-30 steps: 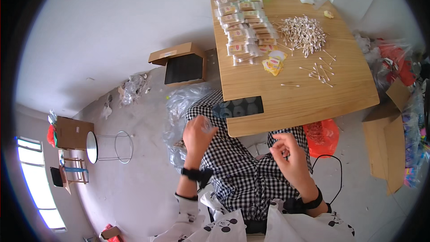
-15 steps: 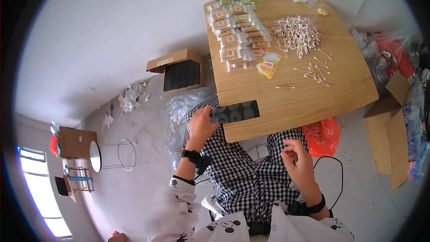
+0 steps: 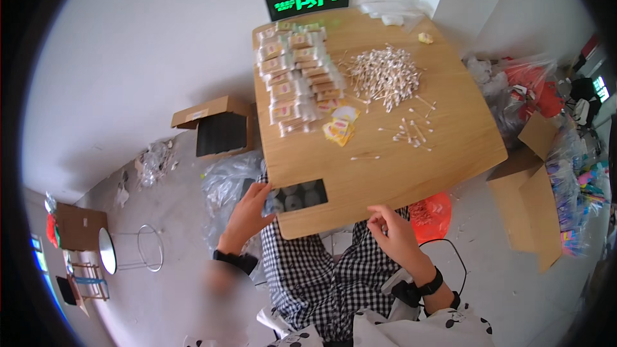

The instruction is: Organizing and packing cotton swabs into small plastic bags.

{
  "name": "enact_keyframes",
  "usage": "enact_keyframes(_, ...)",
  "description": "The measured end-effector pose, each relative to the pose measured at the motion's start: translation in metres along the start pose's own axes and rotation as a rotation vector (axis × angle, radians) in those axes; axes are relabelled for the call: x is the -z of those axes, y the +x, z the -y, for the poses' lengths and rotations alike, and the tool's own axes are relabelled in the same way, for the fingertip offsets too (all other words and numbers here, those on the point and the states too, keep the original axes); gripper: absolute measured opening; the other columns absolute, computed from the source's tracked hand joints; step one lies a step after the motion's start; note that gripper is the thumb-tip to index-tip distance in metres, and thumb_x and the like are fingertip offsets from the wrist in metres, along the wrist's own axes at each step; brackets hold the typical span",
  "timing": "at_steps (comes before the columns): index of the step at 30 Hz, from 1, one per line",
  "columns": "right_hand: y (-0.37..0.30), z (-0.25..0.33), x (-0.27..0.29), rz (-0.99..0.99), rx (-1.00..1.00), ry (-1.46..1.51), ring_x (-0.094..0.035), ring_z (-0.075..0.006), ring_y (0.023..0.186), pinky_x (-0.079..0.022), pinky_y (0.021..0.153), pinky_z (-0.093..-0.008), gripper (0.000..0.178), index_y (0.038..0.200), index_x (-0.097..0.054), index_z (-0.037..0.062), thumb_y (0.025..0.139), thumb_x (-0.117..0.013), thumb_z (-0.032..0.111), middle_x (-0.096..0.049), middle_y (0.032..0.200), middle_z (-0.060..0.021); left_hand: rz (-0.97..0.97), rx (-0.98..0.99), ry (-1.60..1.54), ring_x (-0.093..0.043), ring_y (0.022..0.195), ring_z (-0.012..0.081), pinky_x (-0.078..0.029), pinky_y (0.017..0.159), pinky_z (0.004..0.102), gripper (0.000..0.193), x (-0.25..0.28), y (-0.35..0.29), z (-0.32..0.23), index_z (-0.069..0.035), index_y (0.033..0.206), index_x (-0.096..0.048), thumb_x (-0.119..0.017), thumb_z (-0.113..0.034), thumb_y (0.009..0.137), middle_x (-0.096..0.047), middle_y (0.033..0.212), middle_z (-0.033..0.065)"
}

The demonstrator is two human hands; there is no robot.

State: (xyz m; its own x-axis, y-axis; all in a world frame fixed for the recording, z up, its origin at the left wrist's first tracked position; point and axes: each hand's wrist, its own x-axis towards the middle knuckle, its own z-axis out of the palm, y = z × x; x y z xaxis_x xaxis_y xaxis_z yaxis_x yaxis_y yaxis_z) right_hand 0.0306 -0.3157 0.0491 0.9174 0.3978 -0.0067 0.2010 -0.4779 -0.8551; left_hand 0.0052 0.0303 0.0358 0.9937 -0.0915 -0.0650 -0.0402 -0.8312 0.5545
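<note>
Both hands curl at the table edge: left hand (image 3: 247,213) gripping the dark tray (image 3: 297,196), right hand (image 3: 393,234) loosely closed.

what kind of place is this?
Probably a small packing workroom, not a home. A wooden table holds a loose pile of cotton swabs beside rows of filled packets; open cartons and plastic bags sit on the bare floor.

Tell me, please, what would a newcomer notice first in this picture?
Probably the big heap of cotton swabs at the far middle of the wooden table, with rows of small packets to its left. At the near edge, the left hand touches a dark phone while the right hand hovers nearby.
</note>
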Motion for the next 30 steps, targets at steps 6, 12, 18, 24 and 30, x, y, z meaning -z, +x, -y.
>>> enact_keyframes(6,0.075,-0.035,0.010,-0.155,0.276,-0.317,-0.062,-0.0302,0.098,-0.050,0.084,-0.0398,0.033,0.113,-0.058,0.0038,0.081,-0.065,0.001,-0.064,0.102,-0.0110,0.025,-0.021,-0.013,-0.055,0.116,0.0347,-0.047,0.098,0.0400,0.077,0.000,0.007,-0.003,-0.001,0.132,-0.056,-0.087,-0.012,0.062,-0.058,0.125,0.0159)
enact_keyframes(12,0.131,-0.069,0.001,-0.167,0.394,-0.548,-0.059,-0.0293,0.099,-0.045,0.090,-0.0416,0.019,0.100,-0.059,0.0024,0.081,-0.063,0.005,-0.062,0.098,-0.0106,-0.056,-0.141,0.039,-0.054,0.119,0.0351,-0.045,0.101,0.0442,0.079,-0.018,0.027,-0.016,-0.003,0.128,-0.059,-0.090,-0.016,0.057,-0.061,0.123,0.0137)
enact_keyframes(18,0.141,-0.102,0.044,-0.294,0.199,-0.678,-0.055,-0.0313,0.099,-0.042,0.090,-0.0431,0.019,0.094,-0.058,0.0045,0.079,-0.069,0.009,-0.058,0.102,-0.0108,-0.078,-0.133,0.005,-0.054,0.119,0.0357,-0.044,0.100,0.0464,0.070,-0.022,0.043,-0.040,-0.002,0.123,-0.062,-0.089,-0.016,0.060,-0.062,0.121,0.0137)
enact_keyframes(24,0.196,-0.138,0.122,-0.378,0.089,-0.597,-0.034,-0.0376,0.140,-0.029,0.115,-0.0451,0.087,0.141,-0.044,0.0052,0.069,-0.086,0.031,-0.037,0.151,-0.0214,-0.086,-0.244,-0.061,-0.057,0.114,0.0350,-0.048,0.095,0.0450,0.062,-0.033,0.085,-0.078,-0.002,0.120,-0.063,-0.086,-0.011,0.063,-0.063,0.119,0.0139)
enact_keyframes(30,0.196,-0.168,0.140,-0.142,0.091,-0.410,-0.045,-0.0333,0.133,-0.040,0.109,-0.0419,0.063,0.130,-0.055,-0.0006,0.078,-0.082,0.024,-0.048,0.143,-0.0181,-0.074,-0.336,-0.137,-0.059,0.112,0.0329,-0.049,0.093,0.0430,0.057,-0.049,0.108,-0.104,-0.004,0.119,-0.064,-0.084,-0.011,0.067,-0.064,0.118,0.0127)
